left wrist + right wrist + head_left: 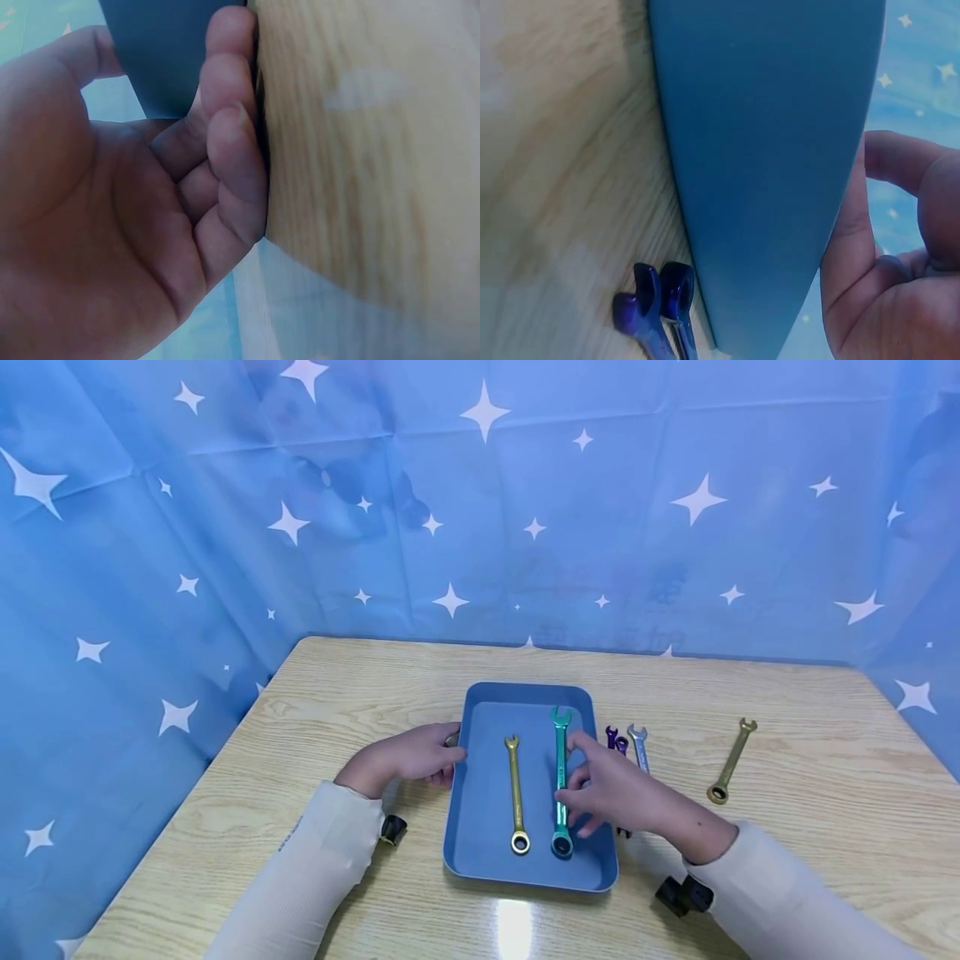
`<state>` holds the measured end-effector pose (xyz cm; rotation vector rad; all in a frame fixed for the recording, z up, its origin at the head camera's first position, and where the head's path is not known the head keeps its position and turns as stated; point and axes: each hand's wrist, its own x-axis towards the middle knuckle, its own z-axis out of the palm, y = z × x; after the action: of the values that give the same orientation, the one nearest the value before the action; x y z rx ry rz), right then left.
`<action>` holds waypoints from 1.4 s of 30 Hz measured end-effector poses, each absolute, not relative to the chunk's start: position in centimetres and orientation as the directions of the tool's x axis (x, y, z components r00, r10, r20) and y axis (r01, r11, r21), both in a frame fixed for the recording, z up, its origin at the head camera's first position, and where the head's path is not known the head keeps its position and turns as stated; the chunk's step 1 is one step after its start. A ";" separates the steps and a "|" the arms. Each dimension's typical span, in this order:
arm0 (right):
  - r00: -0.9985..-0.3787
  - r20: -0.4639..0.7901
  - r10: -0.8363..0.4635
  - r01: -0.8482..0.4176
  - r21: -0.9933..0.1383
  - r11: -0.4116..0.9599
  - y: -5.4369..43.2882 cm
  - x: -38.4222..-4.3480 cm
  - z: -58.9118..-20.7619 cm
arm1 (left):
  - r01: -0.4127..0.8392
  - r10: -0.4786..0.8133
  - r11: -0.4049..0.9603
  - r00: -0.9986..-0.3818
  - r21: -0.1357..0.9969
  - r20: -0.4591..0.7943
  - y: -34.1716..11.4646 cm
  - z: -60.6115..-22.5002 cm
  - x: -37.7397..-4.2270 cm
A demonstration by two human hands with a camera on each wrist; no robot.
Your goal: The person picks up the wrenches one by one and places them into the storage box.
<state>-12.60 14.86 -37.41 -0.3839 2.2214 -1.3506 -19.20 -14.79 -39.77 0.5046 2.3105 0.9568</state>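
A blue tray (487,860) lies on the table. My left hand (420,756) grips its left side, thumb at the rim and fingers against the outer wall; the left wrist view shows this hand (120,202) close up. Inside the tray lie a yellow wrench (516,793) and, to its right, a longer green wrench (561,760). Over the green wrench is my right hand (618,789), its fingers spread and loosely bent, one fingertip overlapping the shaft. In the right wrist view the tray wall (765,150) hides the fingertips of this hand (900,300).
Just right of the tray lie a silver wrench (639,747) and purple wrenches (622,745), partly behind my right hand. A bronze-coloured wrench (731,764) lies farther right on the wooden table (825,793). A blue star-patterned cloth (600,527) hangs behind the table.
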 end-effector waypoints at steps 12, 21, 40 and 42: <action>-0.774 -0.326 -0.543 0.018 -0.868 0.496 13.8 -13.7 -37.7 | 0.100 0.538 0.663 -0.753 0.742 -0.379 -14.8 -39.8 -19.3; -0.767 -0.371 -0.524 0.007 -0.821 0.571 13.3 -14.1 -37.9 | 0.115 0.544 0.663 -0.752 0.740 -0.371 -14.9 -39.8 -19.3; -0.764 -0.440 -0.472 0.036 -0.760 0.649 12.5 -13.8 -37.5 | 0.131 0.553 0.662 -0.750 0.738 -0.363 -15.1 -40.1 -19.4; -0.760 -0.457 -0.462 0.054 -0.752 0.657 12.4 -13.9 -37.4 | 0.131 0.556 0.658 -0.749 0.742 -0.360 -15.0 -40.2 -19.5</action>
<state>-13.88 12.37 -37.42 -0.3145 2.2295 -1.0402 -19.47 -15.05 -40.15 0.5312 2.2960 0.9658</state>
